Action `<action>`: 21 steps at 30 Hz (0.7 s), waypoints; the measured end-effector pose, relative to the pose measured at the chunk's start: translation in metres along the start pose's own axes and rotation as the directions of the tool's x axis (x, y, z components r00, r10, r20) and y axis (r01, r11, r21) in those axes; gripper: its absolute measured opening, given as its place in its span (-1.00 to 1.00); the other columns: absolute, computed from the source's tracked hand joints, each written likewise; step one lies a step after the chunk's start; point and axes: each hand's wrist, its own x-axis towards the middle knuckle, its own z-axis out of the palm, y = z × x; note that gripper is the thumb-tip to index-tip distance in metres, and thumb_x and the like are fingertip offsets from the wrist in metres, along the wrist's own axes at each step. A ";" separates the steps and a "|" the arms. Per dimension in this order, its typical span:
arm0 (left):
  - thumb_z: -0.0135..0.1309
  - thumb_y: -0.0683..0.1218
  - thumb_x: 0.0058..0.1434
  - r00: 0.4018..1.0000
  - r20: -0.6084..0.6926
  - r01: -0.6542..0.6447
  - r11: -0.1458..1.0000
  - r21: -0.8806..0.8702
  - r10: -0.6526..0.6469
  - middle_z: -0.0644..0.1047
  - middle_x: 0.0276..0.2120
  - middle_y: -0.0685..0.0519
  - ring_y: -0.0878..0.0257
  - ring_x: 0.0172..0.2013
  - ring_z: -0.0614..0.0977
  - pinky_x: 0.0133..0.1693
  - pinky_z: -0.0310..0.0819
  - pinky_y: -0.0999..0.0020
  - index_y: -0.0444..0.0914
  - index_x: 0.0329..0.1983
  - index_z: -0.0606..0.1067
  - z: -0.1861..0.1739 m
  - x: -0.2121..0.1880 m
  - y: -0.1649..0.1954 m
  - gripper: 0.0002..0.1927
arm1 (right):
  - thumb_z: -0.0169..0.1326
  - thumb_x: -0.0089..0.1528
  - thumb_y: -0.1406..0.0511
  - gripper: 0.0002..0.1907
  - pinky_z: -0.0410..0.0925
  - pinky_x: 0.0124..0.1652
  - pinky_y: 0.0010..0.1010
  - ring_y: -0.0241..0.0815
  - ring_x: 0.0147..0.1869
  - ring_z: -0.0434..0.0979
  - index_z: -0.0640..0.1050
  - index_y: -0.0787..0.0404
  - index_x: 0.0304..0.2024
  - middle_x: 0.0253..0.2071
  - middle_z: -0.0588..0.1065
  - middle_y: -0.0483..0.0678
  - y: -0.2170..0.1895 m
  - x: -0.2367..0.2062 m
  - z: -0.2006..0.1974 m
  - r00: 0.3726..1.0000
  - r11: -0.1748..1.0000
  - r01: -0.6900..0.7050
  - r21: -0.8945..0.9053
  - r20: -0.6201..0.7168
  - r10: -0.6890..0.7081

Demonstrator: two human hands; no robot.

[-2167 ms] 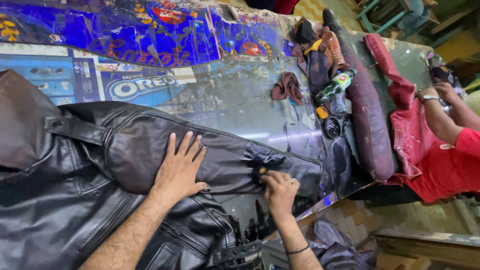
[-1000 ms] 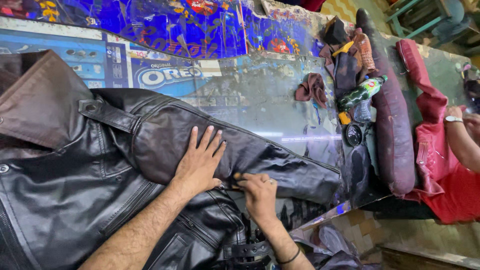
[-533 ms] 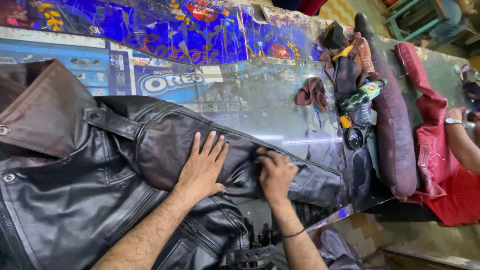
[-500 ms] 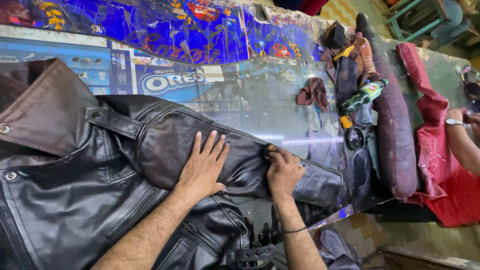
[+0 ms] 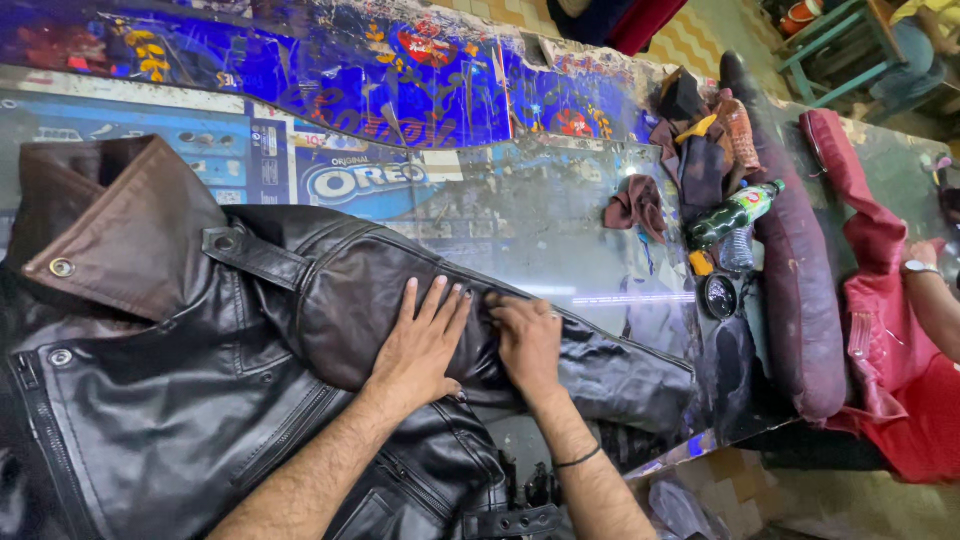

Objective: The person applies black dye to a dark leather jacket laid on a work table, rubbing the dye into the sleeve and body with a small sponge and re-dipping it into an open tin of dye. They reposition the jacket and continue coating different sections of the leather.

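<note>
A black leather jacket (image 5: 170,400) with a brown collar (image 5: 120,240) lies spread on the glass-topped table (image 5: 520,215). Its sleeve (image 5: 610,370) stretches out to the right. My left hand (image 5: 420,340) lies flat on the upper sleeve, fingers spread, holding nothing. My right hand (image 5: 527,345) sits right beside it on the same sleeve, its fingers curled into a fist against the leather. Whether anything is inside the fist is hidden. A dark band circles my right wrist.
On the table's right lie a brown rag (image 5: 633,205), a green bottle (image 5: 735,212), a clear bottle, a round black tin (image 5: 718,296) and a pile of dark clothes (image 5: 700,150). A maroon garment (image 5: 795,290) and a red one (image 5: 890,330) follow. Another person's arm with a watch (image 5: 930,295) is at the far right.
My right hand has slid along the sleeve from near the cuff to beside my left hand. The left hand has stayed flat on the sleeve. The view has shifted slightly.
</note>
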 end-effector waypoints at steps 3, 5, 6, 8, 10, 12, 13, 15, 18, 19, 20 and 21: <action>0.36 0.37 -0.16 1.000 -0.021 0.005 0.999 -0.032 -0.006 0.10 0.45 -0.17 -0.13 0.47 -0.07 0.38 -0.41 -0.24 -0.38 0.49 -0.02 0.002 0.000 0.000 0.34 | 0.18 0.02 0.44 -0.75 0.28 -0.07 -0.18 -0.13 -0.05 0.52 0.64 0.02 -0.29 -0.07 0.62 -0.26 0.003 0.012 -0.006 0.991 0.988 0.120 0.098 0.042 -0.124; 0.35 0.38 -0.17 1.000 -0.025 0.002 0.999 -0.034 -0.003 0.11 0.45 -0.17 -0.14 0.47 -0.07 0.38 -0.41 -0.25 -0.39 0.48 -0.02 0.002 0.000 0.000 0.35 | 0.18 0.03 0.46 -0.76 0.26 -0.10 -0.19 -0.15 -0.08 0.53 0.66 0.02 -0.31 -0.09 0.64 -0.26 0.002 0.014 -0.010 0.999 0.997 0.049 0.063 0.019 -0.050; 0.35 0.39 -0.18 1.000 -0.028 -0.003 0.999 -0.032 0.002 0.11 0.45 -0.17 -0.14 0.47 -0.07 0.38 -0.41 -0.25 -0.39 0.48 -0.02 0.003 0.000 0.000 0.35 | 0.17 0.04 0.47 -0.76 0.26 -0.10 -0.19 -0.14 -0.09 0.52 0.66 0.04 -0.30 -0.09 0.64 -0.25 0.001 0.013 -0.012 1.000 0.999 -0.016 0.052 -0.012 0.017; 0.35 0.39 -0.17 1.000 -0.026 0.000 0.999 -0.037 0.000 0.11 0.45 -0.16 -0.13 0.47 -0.07 0.38 -0.41 -0.24 -0.39 0.49 -0.02 0.003 0.001 -0.001 0.35 | 0.15 0.03 0.49 -0.75 0.26 -0.09 -0.20 -0.12 -0.09 0.51 0.65 0.07 -0.31 -0.10 0.65 -0.23 -0.001 0.010 -0.016 0.998 0.990 0.026 0.137 0.061 -0.035; 0.34 0.39 -0.17 1.000 -0.021 -0.005 0.999 -0.033 0.004 0.11 0.45 -0.16 -0.14 0.47 -0.07 0.38 -0.41 -0.25 -0.39 0.49 -0.01 0.003 0.000 -0.001 0.34 | 0.13 0.00 0.51 -0.74 0.25 -0.06 -0.21 -0.10 -0.07 0.51 0.65 0.08 -0.34 -0.12 0.66 -0.23 -0.002 0.004 -0.022 0.934 0.919 0.183 0.350 0.231 -0.274; 0.34 0.40 -0.16 1.000 -0.021 -0.007 1.000 -0.021 0.007 0.10 0.46 -0.16 -0.15 0.48 -0.08 0.38 -0.41 -0.26 -0.39 0.48 0.01 0.004 0.000 -0.001 0.34 | 0.15 0.00 0.48 -0.76 0.27 -0.01 -0.25 -0.13 -0.07 0.51 0.64 0.05 -0.34 -0.13 0.65 -0.25 0.003 0.004 -0.031 0.886 0.879 0.200 0.432 0.303 -0.350; 0.34 0.40 -0.17 1.000 -0.024 -0.007 1.000 -0.027 0.007 0.10 0.46 -0.16 -0.15 0.47 -0.08 0.38 -0.42 -0.26 -0.39 0.47 0.01 0.004 0.000 -0.001 0.34 | 0.16 0.00 0.46 -0.77 0.28 0.01 -0.27 -0.15 -0.07 0.51 0.64 0.03 -0.34 -0.13 0.64 -0.26 0.004 0.004 -0.033 0.856 0.856 0.206 0.474 0.337 -0.393; 0.35 0.39 -0.18 1.000 -0.024 -0.010 0.999 -0.043 0.009 0.09 0.46 -0.16 -0.16 0.47 -0.09 0.37 -0.42 -0.25 -0.38 0.47 0.01 0.004 0.001 0.000 0.33 | 0.18 0.02 0.45 -0.79 0.22 0.00 -0.25 -0.17 -0.07 0.51 0.65 0.03 -0.36 -0.13 0.64 -0.27 0.003 0.003 -0.036 0.936 0.942 0.132 0.309 0.274 -0.221; 0.36 0.38 -0.20 1.000 -0.013 -0.007 0.998 -0.055 0.006 0.09 0.46 -0.15 -0.15 0.47 -0.09 0.38 -0.43 -0.24 -0.37 0.48 0.01 0.004 0.002 0.000 0.34 | 0.18 0.03 0.46 -0.79 0.18 0.00 -0.24 -0.14 -0.03 0.49 0.65 0.05 -0.35 -0.12 0.63 -0.25 -0.005 -0.004 -0.034 0.982 0.970 0.064 0.233 0.160 -0.103; 0.36 0.38 -0.20 1.000 -0.012 -0.011 0.998 -0.055 0.010 0.09 0.46 -0.15 -0.15 0.47 -0.09 0.38 -0.43 -0.25 -0.36 0.48 0.02 0.004 0.002 0.000 0.34 | 0.18 0.04 0.47 -0.79 0.17 -0.01 -0.24 -0.12 -0.01 0.48 0.65 0.06 -0.34 -0.11 0.62 -0.24 -0.008 -0.009 -0.034 0.989 0.969 0.053 0.240 0.124 -0.085; 0.37 0.38 -0.20 1.000 -0.008 -0.015 0.998 -0.055 0.015 0.09 0.46 -0.15 -0.15 0.48 -0.09 0.38 -0.43 -0.25 -0.36 0.48 0.02 0.005 0.002 -0.001 0.33 | 0.18 0.01 0.47 -0.78 0.18 0.01 -0.24 -0.13 0.00 0.48 0.64 0.06 -0.35 -0.12 0.63 -0.26 -0.011 -0.013 -0.033 0.959 0.944 0.108 0.312 0.216 -0.181; 0.37 0.37 -0.20 1.000 -0.004 -0.019 0.998 -0.057 0.019 0.09 0.46 -0.15 -0.15 0.48 -0.09 0.38 -0.43 -0.25 -0.35 0.48 0.03 0.005 0.002 0.000 0.33 | 0.17 -0.01 0.47 -0.77 0.19 0.02 -0.25 -0.14 0.01 0.49 0.64 0.06 -0.35 -0.12 0.63 -0.28 -0.010 -0.018 -0.038 0.912 0.909 0.152 0.388 0.299 -0.280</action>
